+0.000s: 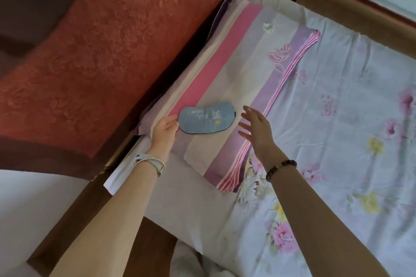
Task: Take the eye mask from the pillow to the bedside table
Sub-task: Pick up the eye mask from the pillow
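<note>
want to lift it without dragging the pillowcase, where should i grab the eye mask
Pinch the eye mask at its rounded left end, where the left hand already touches. It lies flat on the striped pillow, so slide fingers under that thin edge from the left. The right hand hovers open and apart.

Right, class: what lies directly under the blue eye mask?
The eye mask lies flat on the striped pillow, across its pink and cream bands. The left hand touches its edge. The pillow fabric beneath it is covered, as is most of any strap.
</note>
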Available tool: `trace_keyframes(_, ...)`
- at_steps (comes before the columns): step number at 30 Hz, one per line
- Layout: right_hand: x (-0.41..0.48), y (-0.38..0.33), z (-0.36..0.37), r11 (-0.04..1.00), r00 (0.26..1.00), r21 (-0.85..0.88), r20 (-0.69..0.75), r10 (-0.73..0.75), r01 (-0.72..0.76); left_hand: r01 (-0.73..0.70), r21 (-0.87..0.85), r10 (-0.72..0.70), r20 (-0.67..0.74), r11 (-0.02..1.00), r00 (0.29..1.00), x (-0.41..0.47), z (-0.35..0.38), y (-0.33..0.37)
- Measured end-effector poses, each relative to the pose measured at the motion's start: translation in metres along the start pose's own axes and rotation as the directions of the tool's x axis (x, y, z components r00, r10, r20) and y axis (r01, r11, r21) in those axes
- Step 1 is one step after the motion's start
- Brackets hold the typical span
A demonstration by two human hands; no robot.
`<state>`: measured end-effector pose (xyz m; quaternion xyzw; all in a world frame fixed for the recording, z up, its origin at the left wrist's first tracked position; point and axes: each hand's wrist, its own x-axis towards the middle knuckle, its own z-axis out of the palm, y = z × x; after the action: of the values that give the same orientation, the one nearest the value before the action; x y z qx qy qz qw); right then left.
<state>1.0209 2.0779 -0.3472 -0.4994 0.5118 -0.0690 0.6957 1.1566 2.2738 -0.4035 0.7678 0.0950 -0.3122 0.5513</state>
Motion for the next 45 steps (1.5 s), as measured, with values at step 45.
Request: trace_keyframes(45,-0.204,-0.102,-0.040,0.405,0.535,-0.350,0.550,-0.641,0.845,0.531,-0.614,-0.102,0.594,0.585,0.798,-0.172,0.025,0.154)
